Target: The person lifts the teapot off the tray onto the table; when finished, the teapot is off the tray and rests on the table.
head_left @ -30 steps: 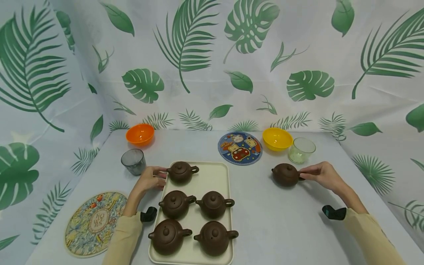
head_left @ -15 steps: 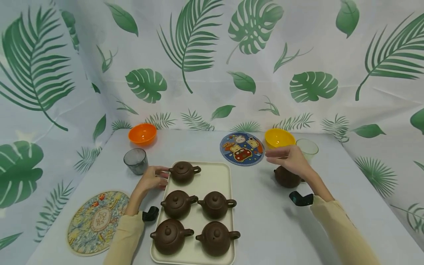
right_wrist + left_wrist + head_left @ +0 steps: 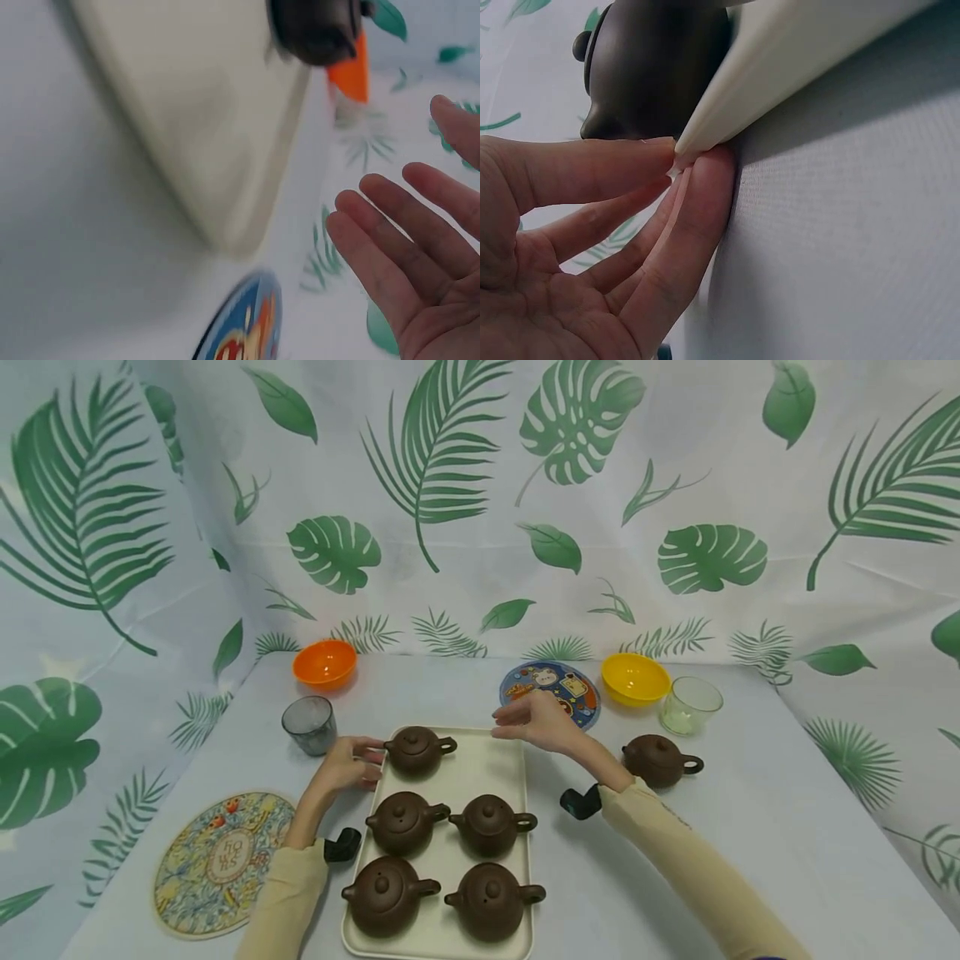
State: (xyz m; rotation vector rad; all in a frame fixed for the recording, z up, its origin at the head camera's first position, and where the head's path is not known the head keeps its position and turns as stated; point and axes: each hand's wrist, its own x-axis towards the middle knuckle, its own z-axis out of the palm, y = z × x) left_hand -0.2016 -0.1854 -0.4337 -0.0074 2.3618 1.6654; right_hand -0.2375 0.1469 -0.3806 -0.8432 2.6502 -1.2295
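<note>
My left hand (image 3: 345, 768) pinches the left rim of a cream tray (image 3: 483, 758). In the left wrist view the thumb is at the top of the rim and fingertips (image 3: 714, 176) reach under it. Several brown teapots stand on the tray; the back-left one (image 3: 415, 750) is right beside the left hand. My right hand (image 3: 542, 723), fingers extended and holding nothing, is over the tray's back-right corner; the right wrist view shows its palm (image 3: 442, 322) apart from the tray. Another brown teapot (image 3: 654, 762) stands on the table, right of the right forearm.
At the back left are an orange bowl (image 3: 325, 665) and a grey glass (image 3: 310, 725). A blue cartoon mat (image 3: 585, 697), yellow bowl (image 3: 635, 679) and greenish glass (image 3: 691, 706) lie back right. A round patterned mat (image 3: 217, 868) is left of the tray.
My right hand has let go of the lone teapot's handle and moved left across to the tray's back-right corner. That teapot stays on the table, and my left hand remains at the tray rim.
</note>
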